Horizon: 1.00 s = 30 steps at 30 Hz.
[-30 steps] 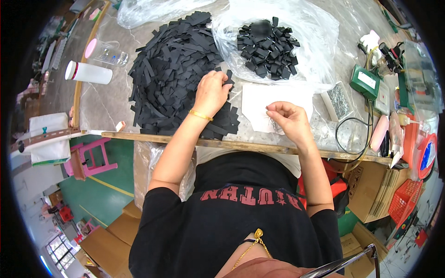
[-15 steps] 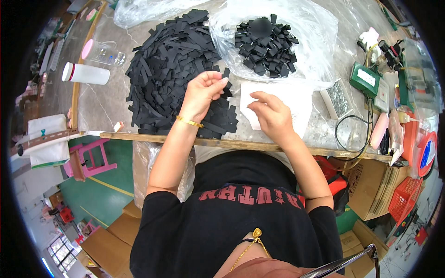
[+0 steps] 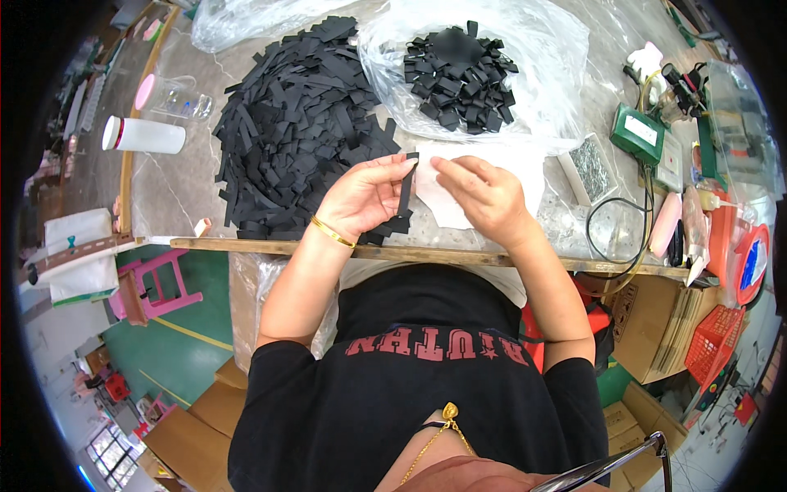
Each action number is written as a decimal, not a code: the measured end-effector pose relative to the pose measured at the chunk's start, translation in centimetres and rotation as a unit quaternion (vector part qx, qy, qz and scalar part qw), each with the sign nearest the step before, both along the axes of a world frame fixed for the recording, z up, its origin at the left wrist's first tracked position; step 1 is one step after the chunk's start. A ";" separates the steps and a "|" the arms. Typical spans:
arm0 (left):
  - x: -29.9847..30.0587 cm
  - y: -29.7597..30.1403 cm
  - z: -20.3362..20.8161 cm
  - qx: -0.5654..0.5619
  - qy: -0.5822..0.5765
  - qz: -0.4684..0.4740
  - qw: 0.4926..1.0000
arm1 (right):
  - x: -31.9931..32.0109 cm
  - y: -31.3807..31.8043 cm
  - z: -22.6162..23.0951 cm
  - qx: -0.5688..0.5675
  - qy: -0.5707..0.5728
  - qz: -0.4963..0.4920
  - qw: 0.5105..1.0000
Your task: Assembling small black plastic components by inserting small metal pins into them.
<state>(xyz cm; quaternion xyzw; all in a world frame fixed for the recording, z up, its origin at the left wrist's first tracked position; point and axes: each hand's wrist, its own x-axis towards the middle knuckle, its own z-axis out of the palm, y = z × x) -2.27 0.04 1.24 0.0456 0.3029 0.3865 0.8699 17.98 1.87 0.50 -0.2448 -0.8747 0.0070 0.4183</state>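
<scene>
Right, quick update: L hand (image 3: 366, 195) has come off the pile of black strips (image 3: 283, 123) w/ a single black strip (image 3: 405, 190), approx upright, gripped near its top end b/w thumb and finger. Half a sec ago I had that hand over the pile's edge, no strip standing clear like this. R hand (image 3: 485, 197) has swung in to meet it; fingertips drawn close tog., just beside the strip's top end. Can't tell from my feed if they're pinching anything tiny, and I can't confirm contact w/ the strip either.

So for the work, I'd read it as: pick-up done, one piece now b/w both hands at the near side of the surface (image 3: 176, 193), R hand over the white sheet (image 3: 531, 174). Strip's lower end hangs by the pile's near R corner; can't say if it's touching.

Up top, the folded black pieces (image 3: 484, 92) sit on the clear plastic (image 3: 559, 70); tray of small metal bits (image 3: 572, 184) is off to the R, untouched.
</scene>
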 end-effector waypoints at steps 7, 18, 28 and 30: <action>2.4 -0.5 -0.1 0.106 0.173 0.066 0.977 | -0.6 -1.9 1.3 -0.062 -0.012 0.015 0.998; 3.9 -2.2 -0.8 0.279 0.336 0.148 0.887 | -1.2 -2.7 2.9 -0.504 0.157 -0.084 0.845; 3.3 -1.9 -0.4 0.221 0.247 0.118 0.936 | -0.9 -2.0 4.1 -0.447 0.056 -0.073 0.890; 3.5 -1.9 -0.3 0.236 0.265 0.117 0.928 | -1.0 -1.9 4.1 -0.460 0.056 -0.071 0.883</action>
